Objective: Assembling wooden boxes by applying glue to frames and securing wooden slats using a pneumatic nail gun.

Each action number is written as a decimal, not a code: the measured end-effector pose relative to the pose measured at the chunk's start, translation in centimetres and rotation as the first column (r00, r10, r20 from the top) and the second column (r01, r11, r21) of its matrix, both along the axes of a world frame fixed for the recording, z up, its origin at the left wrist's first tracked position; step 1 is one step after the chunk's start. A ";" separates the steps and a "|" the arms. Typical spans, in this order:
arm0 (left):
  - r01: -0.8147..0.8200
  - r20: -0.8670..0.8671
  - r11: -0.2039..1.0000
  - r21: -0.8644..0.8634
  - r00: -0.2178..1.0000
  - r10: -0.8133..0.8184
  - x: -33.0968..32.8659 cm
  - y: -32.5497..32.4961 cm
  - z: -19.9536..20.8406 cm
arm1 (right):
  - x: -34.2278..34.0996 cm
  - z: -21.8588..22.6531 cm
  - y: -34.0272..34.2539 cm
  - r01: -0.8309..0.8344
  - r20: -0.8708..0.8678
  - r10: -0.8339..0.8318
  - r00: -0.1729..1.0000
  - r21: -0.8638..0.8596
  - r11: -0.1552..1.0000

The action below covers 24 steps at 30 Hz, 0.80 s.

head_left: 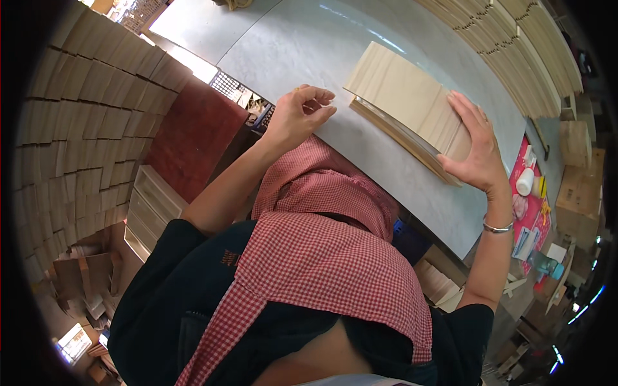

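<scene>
A long, pale wooden box [402, 93] lies at an angle on the grey tabletop. Its broad grained top board stands slightly apart from a thinner strip [399, 138] along the near side, leaving a dark gap between them. My right hand [473, 145] grips the box's right end, thumb at the near edge and fingers spread over the far edge. Off the box's left end, above the table's near edge, hovers my left hand [302, 114]. Its fingers are loosely curled, the thumb is apart from them, and nothing shows between them.
Stacked wooden boards [502, 45] line the table's [277, 51] far right side. Tall stacks of wooden pieces [96, 109] rise at left, beside a reddish-brown board [193, 138]. At right, a white bottle [524, 182] lies on a pink sheet, near a clear bottle [547, 265] with a blue cap.
</scene>
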<state>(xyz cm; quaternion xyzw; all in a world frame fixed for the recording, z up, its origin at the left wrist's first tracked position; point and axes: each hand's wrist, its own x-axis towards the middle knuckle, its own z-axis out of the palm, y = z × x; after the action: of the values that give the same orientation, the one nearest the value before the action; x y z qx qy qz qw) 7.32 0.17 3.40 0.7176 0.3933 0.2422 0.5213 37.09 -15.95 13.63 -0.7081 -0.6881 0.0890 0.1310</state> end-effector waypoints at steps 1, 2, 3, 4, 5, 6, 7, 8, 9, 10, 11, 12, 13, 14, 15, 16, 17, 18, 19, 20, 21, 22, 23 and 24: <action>-0.005 0.001 1.000 -0.004 1.000 0.005 0.2 0.2 -0.2 | 0.0 0.0 0.2 -0.005 0.001 0.005 1.000 -0.004 1.000; 0.001 0.001 1.000 0.022 1.000 -0.001 0.4 0.4 -0.3 | 0.1 -0.1 0.3 -0.005 0.005 0.005 1.000 -0.017 1.000; 0.008 0.002 0.999 0.047 1.000 -0.008 0.7 0.6 -0.5 | 0.3 -0.1 0.4 -0.003 0.010 0.003 1.000 -0.031 1.000; 0.016 0.002 0.997 0.072 1.000 -0.016 1.0 0.8 -0.7 | 0.4 -0.2 0.4 0.000 0.015 0.001 1.000 -0.045 0.999; 0.025 0.002 0.995 0.096 1.000 -0.025 1.2 0.9 -0.9 | 0.5 -0.2 0.3 0.004 0.020 -0.003 1.000 -0.059 0.998; 0.026 0.002 0.995 0.092 1.000 -0.026 1.5 1.1 -1.0 | 0.7 -0.3 0.3 0.005 0.020 -0.004 1.000 -0.063 0.998; 0.040 -0.001 0.993 0.110 0.999 -0.040 1.7 1.3 -1.0 | 0.9 -0.3 0.3 0.010 0.021 -0.008 1.000 -0.075 0.997; 0.055 -0.004 0.990 0.128 0.998 -0.055 2.0 1.5 -1.0 | 1.0 -0.4 0.2 0.014 0.021 -0.013 1.000 -0.086 0.996; 0.070 -0.008 0.987 0.146 0.998 -0.069 2.2 1.6 -0.9 | 1.1 -0.5 0.1 0.019 0.021 -0.017 1.000 -0.098 0.995; 0.085 -0.012 0.983 0.164 0.996 -0.084 2.4 1.6 -0.8 | 1.2 -0.5 0.1 0.024 0.021 -0.022 1.000 -0.109 0.994; 0.087 -0.012 0.983 0.162 0.996 -0.087 2.6 1.6 -0.6 | 1.3 -0.6 0.0 0.027 0.022 -0.025 0.999 -0.111 0.993; 0.097 -0.022 0.979 0.181 0.995 -0.095 2.8 1.6 -0.4 | 1.3 -0.8 -0.1 0.036 0.016 -0.034 0.999 -0.120 0.992; 0.107 -0.034 0.974 0.201 0.994 -0.103 3.0 1.6 -0.1 | 1.4 -0.9 -0.2 0.044 0.010 -0.044 0.999 -0.129 0.991; 0.117 -0.045 0.968 0.220 0.993 -0.110 3.2 1.5 0.1 | 1.4 -1.0 -0.2 0.053 0.004 -0.053 0.999 -0.138 0.989; 0.127 -0.058 0.963 0.240 0.992 -0.116 3.3 1.5 0.2 | 1.5 -1.1 -0.3 0.060 -0.002 -0.061 0.998 -0.146 0.987; 0.128 -0.059 0.963 0.239 0.991 -0.117 3.4 1.5 0.3 | 1.5 -1.2 -0.3 0.061 -0.004 -0.062 0.998 -0.147 0.987; 0.132 -0.067 0.961 0.245 0.991 -0.119 3.5 1.4 0.4 | 1.5 -1.2 -0.4 0.058 -0.001 -0.058 0.998 -0.145 0.988; 0.136 -0.074 0.959 0.251 0.990 -0.121 3.5 1.4 0.5 | 1.5 -1.3 -0.4 0.054 0.002 -0.054 0.999 -0.142 0.988; 0.139 -0.082 0.957 0.256 0.989 -0.122 3.6 1.4 0.5 | 1.5 -1.4 -0.5 0.049 0.005 -0.049 0.999 -0.140 0.989; 0.142 -0.090 0.955 0.262 0.988 -0.123 3.6 1.3 0.6 | 1.5 -1.4 -0.5 0.045 0.007 -0.044 0.999 -0.139 0.989; 0.145 -0.092 0.955 0.259 0.988 -0.126 3.7 1.3 0.6 | 1.6 -1.5 -0.5 0.047 0.005 -0.047 0.999 -0.141 0.989; 0.143 -0.100 0.950 0.279 0.988 -0.119 3.8 1.3 0.7 | 1.6 -1.5 -0.6 0.047 0.007 -0.047 0.999 -0.142 0.989; 0.141 -0.107 0.944 0.299 0.988 -0.114 3.9 1.2 0.8 | 1.5 -1.5 -0.6 0.048 0.009 -0.047 0.999 -0.144 0.988; 0.140 -0.115 0.938 0.318 0.987 -0.109 4.0 1.2 0.9 | 1.5 -1.6 -0.6 0.049 0.011 -0.047 0.999 -0.146 0.988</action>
<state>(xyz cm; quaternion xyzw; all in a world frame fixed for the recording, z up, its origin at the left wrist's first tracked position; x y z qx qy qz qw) 11.29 1.35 4.26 0.8278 0.3262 0.2357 0.3910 38.62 -16.57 12.05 -0.7325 -0.6630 0.1333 0.0782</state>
